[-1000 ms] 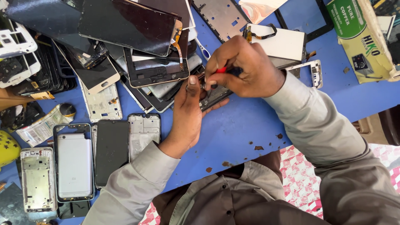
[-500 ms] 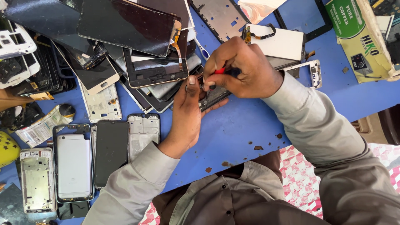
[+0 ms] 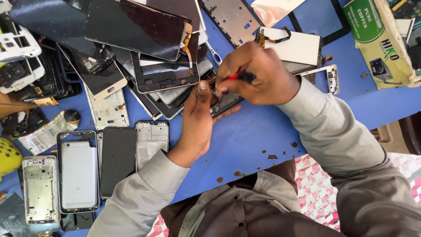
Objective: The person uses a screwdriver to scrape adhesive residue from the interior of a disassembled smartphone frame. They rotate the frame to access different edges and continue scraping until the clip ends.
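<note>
Midway, apparently: left hand (image 3: 198,120) pinning a dark phone part (image 3: 224,102) flat on the blue worktop (image 3: 258,140), right hand (image 3: 256,74) in a closed grip on a red-handled tool (image 3: 233,76) at its top edge, part not yet opened.

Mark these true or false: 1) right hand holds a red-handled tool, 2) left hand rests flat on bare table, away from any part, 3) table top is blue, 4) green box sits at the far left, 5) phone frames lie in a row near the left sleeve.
1. True: the right hand has a red-handled tool in its grip.
2. False: the left hand steadies a dark phone part under the tool.
3. True: the table is blue.
4. False: the green box sits at the upper right.
5. True: phone frames lie side by side there.
</note>
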